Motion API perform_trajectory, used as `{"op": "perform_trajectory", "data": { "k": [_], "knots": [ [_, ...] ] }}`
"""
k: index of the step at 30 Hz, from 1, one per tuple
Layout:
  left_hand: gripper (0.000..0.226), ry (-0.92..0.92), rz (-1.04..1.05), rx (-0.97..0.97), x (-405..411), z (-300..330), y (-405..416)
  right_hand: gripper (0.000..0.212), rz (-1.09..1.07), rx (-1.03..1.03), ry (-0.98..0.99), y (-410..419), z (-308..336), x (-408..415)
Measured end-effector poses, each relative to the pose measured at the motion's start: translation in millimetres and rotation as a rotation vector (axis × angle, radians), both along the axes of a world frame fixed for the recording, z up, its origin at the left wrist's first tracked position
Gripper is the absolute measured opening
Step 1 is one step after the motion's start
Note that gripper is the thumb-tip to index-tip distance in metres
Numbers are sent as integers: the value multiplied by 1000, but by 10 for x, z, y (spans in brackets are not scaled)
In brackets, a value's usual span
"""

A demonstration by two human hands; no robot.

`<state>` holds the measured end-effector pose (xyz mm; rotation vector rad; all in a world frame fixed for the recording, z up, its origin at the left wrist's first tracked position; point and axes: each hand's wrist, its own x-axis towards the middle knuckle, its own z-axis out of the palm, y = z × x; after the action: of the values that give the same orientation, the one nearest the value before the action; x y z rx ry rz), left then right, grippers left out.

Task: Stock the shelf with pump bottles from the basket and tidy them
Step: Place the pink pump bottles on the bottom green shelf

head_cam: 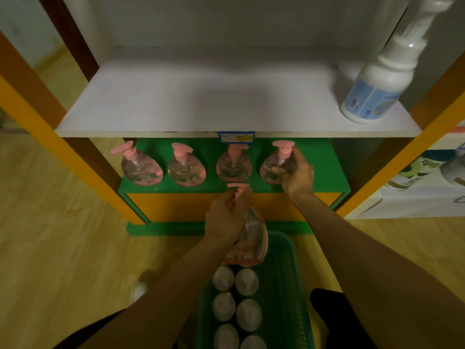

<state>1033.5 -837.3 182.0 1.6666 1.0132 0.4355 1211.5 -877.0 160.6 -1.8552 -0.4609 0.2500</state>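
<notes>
Several clear pump bottles with pink pumps stand in a row on the green bottom shelf (337,170). My right hand (298,173) grips the rightmost bottle (273,170) of that row by its side. My left hand (225,217) holds another pink pump bottle (254,235) by its neck, lifted above the far end of the green basket (289,278). Several white pump bottles (236,298) stand in the basket below it.
The white middle shelf (201,102) holds one white pump bottle with a blue label (377,84) at its right end. A price tag (236,136) hangs on its front edge. Orange and brown shelf posts flank both sides. A neighbouring shelf with other bottles stands at right.
</notes>
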Motion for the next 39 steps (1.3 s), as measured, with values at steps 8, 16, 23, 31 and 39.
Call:
{"op": "perform_trajectory", "data": {
  "k": [8,16,23,31,39],
  "knots": [
    [37,-50,-38,-138,53,29,8,82,97,-216,18,-164,92,46],
    [14,-181,-48,-335,132,280,-114,54,293,-218,179,-649,492,-143],
    [46,-194,-6,-525,230,513,-291,42,636,-217,430,-1128,738,-359],
    [63,-162,-59,-651,373,516,-569,40,682,-195,450,-1467,840,-395],
    [55,-154,-150,-699,494,393,-655,40,652,-237,397,-1557,748,-322]
  ]
}}
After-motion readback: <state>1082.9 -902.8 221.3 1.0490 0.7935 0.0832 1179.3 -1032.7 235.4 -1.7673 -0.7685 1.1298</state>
